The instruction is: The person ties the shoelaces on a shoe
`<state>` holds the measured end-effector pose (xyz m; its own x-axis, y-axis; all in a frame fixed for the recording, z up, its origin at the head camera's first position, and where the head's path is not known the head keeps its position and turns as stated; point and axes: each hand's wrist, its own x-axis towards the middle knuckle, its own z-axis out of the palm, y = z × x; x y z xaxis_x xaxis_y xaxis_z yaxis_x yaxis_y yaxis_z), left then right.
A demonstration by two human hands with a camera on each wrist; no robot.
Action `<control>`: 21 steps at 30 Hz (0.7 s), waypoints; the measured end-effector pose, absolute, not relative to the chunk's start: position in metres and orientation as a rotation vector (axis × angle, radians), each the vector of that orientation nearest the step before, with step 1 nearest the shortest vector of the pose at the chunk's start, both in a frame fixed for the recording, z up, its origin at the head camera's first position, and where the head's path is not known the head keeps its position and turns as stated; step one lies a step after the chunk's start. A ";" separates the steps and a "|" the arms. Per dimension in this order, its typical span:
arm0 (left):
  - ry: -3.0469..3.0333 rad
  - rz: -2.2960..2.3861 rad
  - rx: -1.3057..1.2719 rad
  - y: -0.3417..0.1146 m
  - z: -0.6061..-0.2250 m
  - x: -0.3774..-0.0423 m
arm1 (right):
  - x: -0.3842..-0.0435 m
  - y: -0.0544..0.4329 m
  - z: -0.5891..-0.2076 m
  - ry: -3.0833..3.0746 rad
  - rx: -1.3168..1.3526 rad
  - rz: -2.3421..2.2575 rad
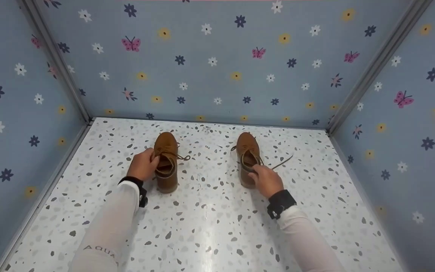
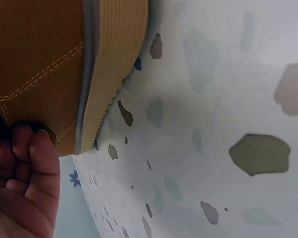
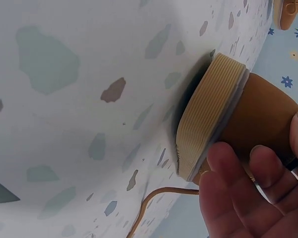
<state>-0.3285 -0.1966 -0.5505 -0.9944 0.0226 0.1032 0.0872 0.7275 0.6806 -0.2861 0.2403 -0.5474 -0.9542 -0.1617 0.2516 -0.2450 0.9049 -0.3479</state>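
Two brown lace-up ankle boots stand upright side by side, toes pointing away, in the head view. At the left boot (image 1: pixel 166 143), my left hand (image 1: pixel 143 165) grips the outer side of the collar near the laces. Its curled fingers (image 2: pixel 42 151) press against the boot's side in the left wrist view. My right hand (image 1: pixel 268 180) pinches the collar of the right boot (image 1: pixel 247 141) on its right rear side, thumb toward the opening. A loose lace (image 1: pixel 283 161) trails from this boot onto the floor. The left boot's lace (image 1: pixel 182 157) loops out to its right.
The boots stand on a white speckled terrazzo-patterned floor (image 1: pixel 206 211). Blue panels with flowers and butterflies enclose it: a back wall (image 1: pixel 210 45), a left wall (image 1: pixel 10 113) and a right wall (image 1: pixel 410 143). Grey metal strips run along the corners.
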 end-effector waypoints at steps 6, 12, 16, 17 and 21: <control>-2.836 -1.139 -0.054 -0.190 -0.546 -0.327 | -0.287 0.242 -0.549 -2.845 0.317 0.600; -2.822 -1.039 0.030 -0.180 -0.538 -0.316 | -0.288 0.243 -0.549 -2.844 0.352 0.653; -2.739 -0.999 -0.042 -0.162 -0.529 -0.306 | -0.288 0.242 -0.548 -2.842 0.341 0.699; -2.717 -0.993 -0.070 -0.156 -0.527 -0.304 | -0.288 0.242 -0.547 -2.840 0.333 0.714; -2.641 -0.968 -0.194 -0.130 -0.518 -0.296 | -0.284 0.239 -0.543 -2.807 0.302 0.787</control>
<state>-0.2959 -0.1305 -0.5178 -0.9393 0.0171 0.3428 0.2345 0.7612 0.6046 -0.2837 0.2390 -0.5431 -0.9568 -0.1393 0.2551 -0.2516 0.8363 -0.4871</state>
